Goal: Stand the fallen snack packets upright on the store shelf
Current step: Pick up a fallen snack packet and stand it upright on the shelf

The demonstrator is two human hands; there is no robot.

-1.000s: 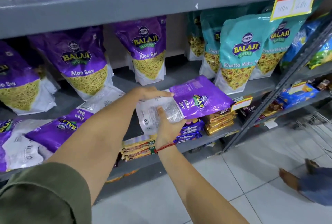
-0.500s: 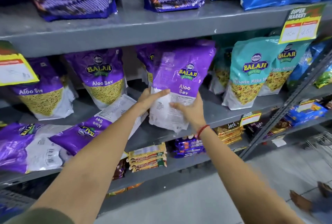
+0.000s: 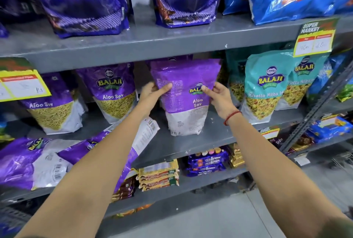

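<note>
A purple Aloo Sev packet stands upright on the grey middle shelf, its back face toward me. My left hand grips its left edge and my right hand grips its right edge. Two more purple Aloo Sev packets lie flat at the shelf's front left: one at the far left, the other partly hidden under my left forearm. Behind them two purple packets stand upright.
Teal Khatta Mitha packets stand just right of the held packet. The shelf above hangs low over the packet tops, with yellow price tags on its edge. Biscuit packs fill the lower shelf. A slanted metal upright stands at right.
The packet went from lying sideways in my hands to upright, then back and down onto the shelf. My hands slid from its lower part up to its sides. The camera tilted upward.
</note>
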